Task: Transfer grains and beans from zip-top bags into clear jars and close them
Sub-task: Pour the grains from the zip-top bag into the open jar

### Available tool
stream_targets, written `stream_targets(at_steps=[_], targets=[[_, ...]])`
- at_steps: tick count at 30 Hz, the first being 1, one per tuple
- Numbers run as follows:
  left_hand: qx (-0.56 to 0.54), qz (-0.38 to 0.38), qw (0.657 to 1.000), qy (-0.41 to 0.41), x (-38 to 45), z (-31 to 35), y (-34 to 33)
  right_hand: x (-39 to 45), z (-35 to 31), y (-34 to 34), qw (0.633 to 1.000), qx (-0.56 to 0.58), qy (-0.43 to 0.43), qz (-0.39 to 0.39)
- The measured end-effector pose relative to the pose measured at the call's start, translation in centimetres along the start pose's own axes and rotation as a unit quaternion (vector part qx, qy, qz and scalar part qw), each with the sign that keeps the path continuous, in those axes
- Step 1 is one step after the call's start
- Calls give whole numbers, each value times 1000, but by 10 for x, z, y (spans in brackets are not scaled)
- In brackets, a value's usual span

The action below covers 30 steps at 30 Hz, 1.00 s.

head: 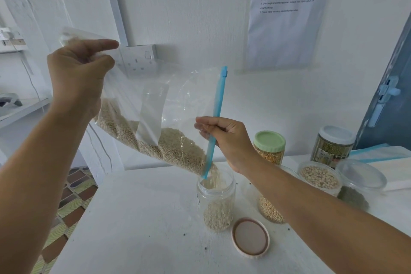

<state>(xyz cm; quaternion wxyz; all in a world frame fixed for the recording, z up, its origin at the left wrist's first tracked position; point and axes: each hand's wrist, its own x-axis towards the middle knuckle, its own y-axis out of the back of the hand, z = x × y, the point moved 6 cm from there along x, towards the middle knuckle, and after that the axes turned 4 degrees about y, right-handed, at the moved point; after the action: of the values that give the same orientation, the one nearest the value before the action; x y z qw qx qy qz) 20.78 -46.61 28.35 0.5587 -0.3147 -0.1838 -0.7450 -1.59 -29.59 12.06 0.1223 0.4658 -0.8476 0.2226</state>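
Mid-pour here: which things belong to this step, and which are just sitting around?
In use: zip-top bag, open jar, its lid, left hand, right hand.

Lying about: green-lidded jar, white-lidded jar, wall socket, instruction sheet.

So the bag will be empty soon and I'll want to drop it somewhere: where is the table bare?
The table is bare left of the open jar, out to its left edge. The right side is crowded with jars and tubs; the loose lid sits front of centre.

Glossy clear plastic bag (155, 100), clear plastic jar (216, 198), matt white table (144, 218)
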Motion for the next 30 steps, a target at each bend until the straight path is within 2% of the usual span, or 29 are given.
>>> stream_targets(at_steps=[30], targets=[[-18,-13,1000,-1,-5,1,-9,-5,4,8,1000,1,2,4]])
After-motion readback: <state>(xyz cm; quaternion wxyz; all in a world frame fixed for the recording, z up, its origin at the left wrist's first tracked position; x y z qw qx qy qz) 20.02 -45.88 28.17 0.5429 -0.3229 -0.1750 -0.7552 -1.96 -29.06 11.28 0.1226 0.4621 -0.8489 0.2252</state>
